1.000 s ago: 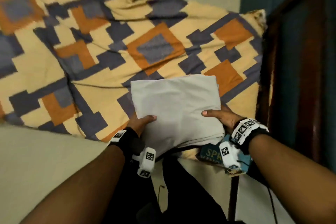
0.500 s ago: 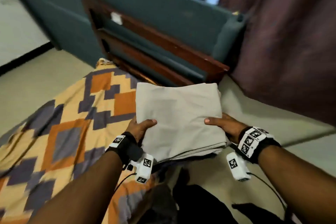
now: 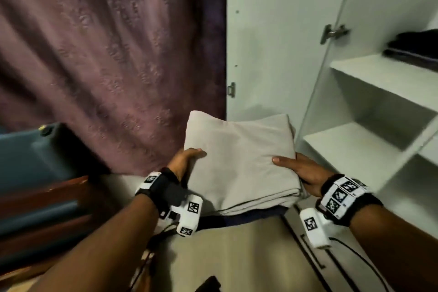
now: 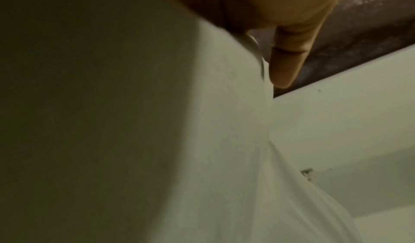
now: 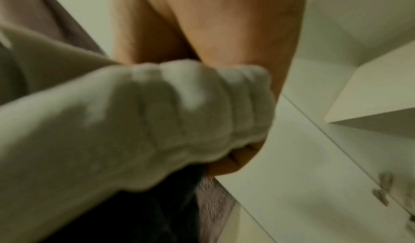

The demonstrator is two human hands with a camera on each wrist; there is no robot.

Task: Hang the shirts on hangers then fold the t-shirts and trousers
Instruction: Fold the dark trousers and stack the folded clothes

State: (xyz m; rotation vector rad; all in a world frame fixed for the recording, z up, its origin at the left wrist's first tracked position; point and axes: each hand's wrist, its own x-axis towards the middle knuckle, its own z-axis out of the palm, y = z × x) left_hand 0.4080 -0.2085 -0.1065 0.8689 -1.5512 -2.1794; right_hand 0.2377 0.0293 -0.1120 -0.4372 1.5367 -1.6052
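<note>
The left hand (image 3: 183, 163) is gripping the left edge of a folded beige garment (image 3: 239, 161), thumb lying on top and the fingers tucked out of sight beneath. The right hand (image 3: 301, 170) is holding the right edge the same way, thumb pressed flat on the top layer. In the right wrist view the stacked folds of the folded beige garment (image 5: 179, 113) are bunching against the palm, with the fingers curling under them. In the left wrist view one finger (image 4: 289, 55) is showing beside the cloth; the rest of that hand's hold is hidden there.

The garment is being carried level in the air between the two hands, at chest height in the head view. A dark folded garment (image 3: 251, 214) is peeking out directly under it; whether the hands are holding that too cannot be told.

Just beyond the bundle, a white wardrobe door (image 3: 272, 42) is standing open, and to its right white shelves (image 3: 369, 78) are lying in reach. A dark folded pile (image 3: 417, 47) is sitting on the upper shelf. A purple curtain (image 3: 106, 54) is hanging to the left, with a blue and brown bed frame (image 3: 42, 173) below it.
</note>
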